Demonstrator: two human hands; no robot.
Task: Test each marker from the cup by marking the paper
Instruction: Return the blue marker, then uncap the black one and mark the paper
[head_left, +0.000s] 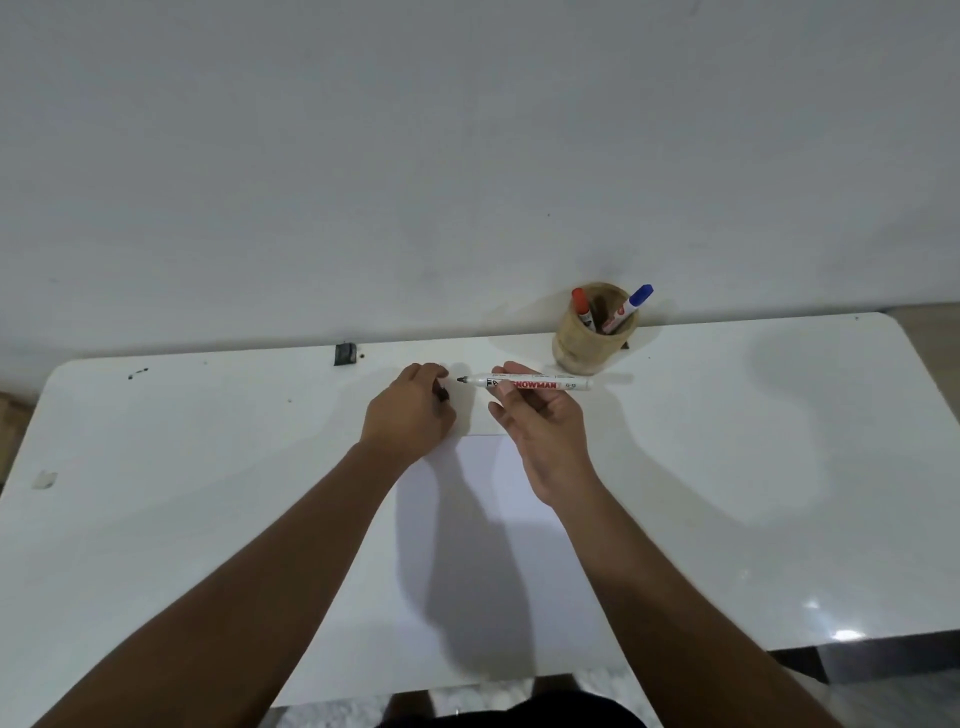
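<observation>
My right hand (540, 421) holds a white marker (535, 383) level above the table, its bare black tip pointing left. Just left of that tip, my left hand (410, 410) is closed around a small black cap (443, 393). A white sheet of paper (478, 561) lies flat under both forearms, with no marks visible on it. A tan cup (592, 343) stands at the table's back edge, right of my hands. It holds a red-capped marker (582, 306) and a blue-capped marker (631, 306).
The white table (779, 467) runs along a plain white wall. A small dark clip (344, 354) sits at the back edge, left of my hands. A few dark specks (136, 372) mark the far left corner.
</observation>
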